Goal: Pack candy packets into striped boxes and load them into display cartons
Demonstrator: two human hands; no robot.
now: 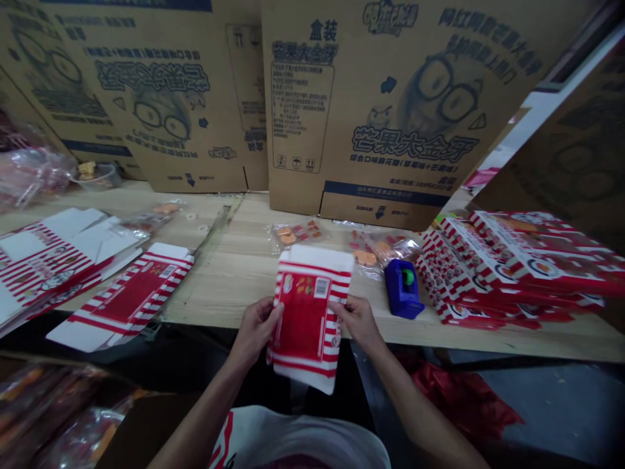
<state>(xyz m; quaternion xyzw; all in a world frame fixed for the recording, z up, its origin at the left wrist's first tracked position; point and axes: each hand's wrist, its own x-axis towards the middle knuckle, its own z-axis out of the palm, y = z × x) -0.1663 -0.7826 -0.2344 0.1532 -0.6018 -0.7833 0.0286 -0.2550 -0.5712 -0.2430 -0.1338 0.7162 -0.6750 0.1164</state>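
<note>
Between my hands is a flattened red-and-white striped candy box (303,319), its red panel and barcode facing up, held over the table's front edge. My left hand (258,326) grips its left side, thumb on top. My right hand (359,319) pinches the right side the same way. Behind the box lie clear bags of orange and red candies (297,233), with more candy bags (371,251) to the right. A blue tape dispenser (401,290) with a green core stands right of my right hand.
Several filled striped boxes (512,267) are stacked at the right. Flat box blanks (53,260) lie at the left, one blank (131,293) apart from the pile. Large cardboard cartons (390,117) line the back. Bagged candies (63,417) fill a carton at lower left.
</note>
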